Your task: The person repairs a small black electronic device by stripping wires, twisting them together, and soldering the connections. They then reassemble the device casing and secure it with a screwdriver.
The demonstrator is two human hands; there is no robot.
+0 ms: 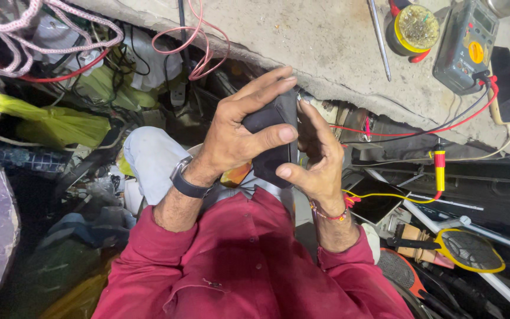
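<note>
A small black box-shaped device (271,137) is held between both hands over my lap. My left hand (237,130) wraps around its left side, thumb pressed across the front and fingers over the top. My right hand (317,159) grips its right edge, thumb at the lower front. A dark watch (185,183) sits on my left wrist and a red thread band (329,215) on my right. Red sleeves cover both forearms. The far side of the device is hidden by my fingers.
A worn grey workbench (326,41) lies ahead, with a multimeter (466,44), its red and black leads (438,130), a metal rod (380,38) and a yellow-rimmed tin (413,28). A yellow-framed racket-shaped swatter (467,249) lies lower right. Cables and green bags (60,121) clutter the left.
</note>
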